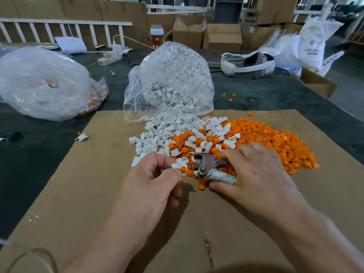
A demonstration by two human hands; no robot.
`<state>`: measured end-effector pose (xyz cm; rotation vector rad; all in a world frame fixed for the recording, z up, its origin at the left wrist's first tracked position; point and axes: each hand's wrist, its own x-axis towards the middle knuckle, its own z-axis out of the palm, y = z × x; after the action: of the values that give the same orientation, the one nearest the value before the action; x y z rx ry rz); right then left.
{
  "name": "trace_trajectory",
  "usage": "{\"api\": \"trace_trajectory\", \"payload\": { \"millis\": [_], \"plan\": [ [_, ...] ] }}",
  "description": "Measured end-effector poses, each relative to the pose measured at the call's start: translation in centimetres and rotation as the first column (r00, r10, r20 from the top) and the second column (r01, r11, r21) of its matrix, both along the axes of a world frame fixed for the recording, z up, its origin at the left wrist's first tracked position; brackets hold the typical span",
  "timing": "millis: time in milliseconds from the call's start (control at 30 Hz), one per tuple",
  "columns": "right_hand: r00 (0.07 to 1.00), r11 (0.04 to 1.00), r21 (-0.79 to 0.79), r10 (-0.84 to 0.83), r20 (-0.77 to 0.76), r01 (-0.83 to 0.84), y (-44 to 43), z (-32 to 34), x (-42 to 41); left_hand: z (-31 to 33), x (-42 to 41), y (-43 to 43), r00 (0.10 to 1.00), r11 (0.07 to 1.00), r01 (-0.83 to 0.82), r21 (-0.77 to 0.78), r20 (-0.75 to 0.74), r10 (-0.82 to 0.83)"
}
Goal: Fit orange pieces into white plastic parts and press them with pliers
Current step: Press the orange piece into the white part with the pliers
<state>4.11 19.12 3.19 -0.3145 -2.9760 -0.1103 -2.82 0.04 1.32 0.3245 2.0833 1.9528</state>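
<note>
- Orange piece [183,170] sits in the mouth of a white part [175,165]. Both are pinched between the thumb and curled fingers [157,159] of the left hand [155,174], above the middle of the cardboard sheet [98,174].
- Pliers [206,163] are gripped by the right hand [256,174]. Its fingers curl over the upper handle and the thumb lies under the lower one, which is wrapped in pale cloth. The metal head points at the pinched part and is just beside it; I cannot tell whether they touch.
- Under and just beyond both hands, at the sheet's middle, lies a mixed heap. The loose white parts [167,131] are toward the sheet's far centre, and the loose orange pieces [275,138] spread toward its right side.
- At the sheet's far edge a clear bag [171,79] full of white parts lies with its mouth on the sheet, its contents spilling out.
- A lone white part [81,137] lies at the sheet's left edge.
- Beyond the sheet's far left corner, a second clear bag [43,83] with orange showing inside rests on the dark table [266,95].
- A few stray orange bits [229,96] lie on the table just past the sheet's far edge.
- Well beyond the sheet's far edge are a white headset [248,64], a power strip [110,58], a bottle [157,35] and cardboard boxes [222,36].
</note>
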Motion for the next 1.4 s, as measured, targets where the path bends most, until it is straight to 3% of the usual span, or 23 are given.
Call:
{"api": "trace_trajectory", "payload": {
  "millis": [100, 200, 300, 433, 567, 733, 867, 933, 1033, 1100, 1133, 1167, 1200, 1233, 1333, 1400],
  "plan": [
    [0.999, 0.998, -0.049, 0.030, 0.032, -0.029, -0.1, -0.1, -0.3, 0.0, 0.0, 0.1, 0.999, 1.000, -0.019, 0.002, 0.044, 0.018],
    [0.992, 0.991, -0.084, 0.098, -0.078, -0.105, -0.7, 0.1, -0.1, -0.2, 0.2, 0.3, 0.998, 1.000, -0.024, -0.013, 0.050, 0.024],
    [0.922, 0.945, -0.125, 0.256, -0.290, -0.302, -2.5, 0.4, 0.2, -0.2, 0.6, 0.5, 0.998, 0.998, -0.008, -0.062, -0.067, 0.004],
    [0.886, 0.912, -0.134, 0.328, -0.328, -0.387, -3.5, 0.5, 0.4, -0.1, 0.9, 0.4, 0.966, 0.998, 0.041, -0.054, -0.252, -0.053],
    [0.884, 0.871, -0.264, 0.317, -0.344, -0.415, -3.3, 0.6, 0.9, 0.0, 0.7, -0.1, 0.975, 0.978, 0.156, 0.142, -0.179, -0.130],
    [0.855, 0.833, -0.298, 0.336, -0.396, -0.465, -3.3, 0.6, 1.1, 0.1, 0.5, -0.5, 0.946, 0.927, 0.323, 0.191, -0.026, -0.324],
    [0.875, 0.762, -0.471, 0.257, -0.410, -0.444, -3.6, 0.6, 1.5, 0.0, 0.5, -0.7, 0.923, 0.901, 0.384, 0.200, -0.082, -0.375],
    [0.908, 0.603, -0.691, 0.153, -0.391, -0.399, -3.9, 0.5, 1.6, 0.0, 0.6, -0.7, 0.919, 0.909, 0.384, 0.162, -0.163, -0.359],
    [0.996, 0.133, -0.987, 0.017, -0.089, -0.091, -4.2, 0.9, 1.5, 0.0, 0.8, -0.7, 0.891, 0.931, 0.358, 0.074, -0.326, -0.317],
    [0.989, -0.255, -0.958, 0.090, 0.113, 0.133, -4.1, 1.0, 1.3, 0.0, 0.8, -0.8, 0.804, 0.942, 0.327, -0.076, -0.501, -0.319],
    [0.980, -0.396, -0.898, 0.132, 0.152, 0.193, -3.9, 1.0, 1.2, 0.0, 0.8, -0.8, 0.756, 0.942, 0.308, -0.135, -0.567, -0.328],
    [0.975, -0.471, -0.856, 0.159, 0.157, 0.215, -3.8, 0.9, 1.1, 0.0, 0.9, -0.9, 0.732, 0.943, 0.289, -0.162, -0.598, -0.327],
    [0.975, -0.488, -0.848, 0.168, 0.143, 0.209, -3.7, 0.9, 1.1, -0.1, 0.9, -0.8, 0.742, 0.949, 0.277, -0.154, -0.593, -0.313],
    [0.980, -0.439, -0.881, 0.160, 0.115, 0.175, -3.6, 0.8, 1.1, -0.1, 1.0, -0.7, 0.775, 0.954, 0.273, -0.122, -0.560, -0.293],
    [0.998, -0.048, -0.999, 0.051, -0.026, -0.023, -3.7, 0.9, 1.2, 0.0, 1.1, -0.5, 0.862, 0.941, 0.337, 0.024, -0.409, -0.299],
    [0.996, 0.044, -0.995, 0.001, -0.094, -0.094, -3.8, 0.8, 1.3, 0.0, 1.1, -0.5, 0.878, 0.933, 0.357, 0.045, -0.357, -0.318]
  ]
}}
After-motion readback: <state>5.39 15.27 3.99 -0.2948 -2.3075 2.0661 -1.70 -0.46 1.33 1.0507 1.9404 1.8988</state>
